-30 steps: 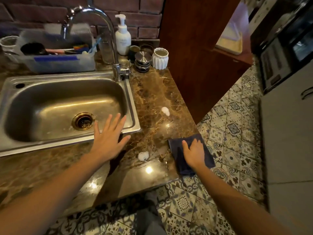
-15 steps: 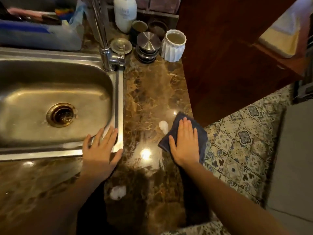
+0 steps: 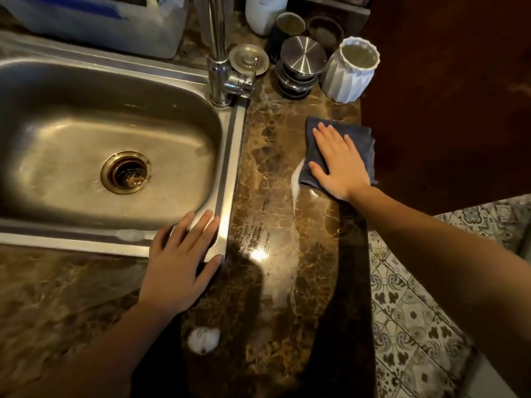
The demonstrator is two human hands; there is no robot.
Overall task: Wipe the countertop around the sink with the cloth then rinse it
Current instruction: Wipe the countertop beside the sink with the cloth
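Pressing down with straight, slightly spread fingers, the right hand [image 3: 339,165] lay flat on the dark cloth [image 3: 360,139], which sat on the brown stone bench [image 3: 270,173] near its right edge, a streak of foam [image 3: 295,179] touching its left side. The left hand [image 3: 178,265] rested flat, fingers straight, on the front right corner of the steel sink [image 3: 227,156]. A blob of foam [image 3: 203,339] lay near the left wrist, and a tap [image 3: 219,67] and a white cup [image 3: 352,73] stood behind.

left hand [image 3: 178,262]: bare | right hand [image 3: 339,165]: bare | left forearm [image 3: 94,349]: bare to near frame edge | right forearm [image 3: 448,248]: bare to right frame edge
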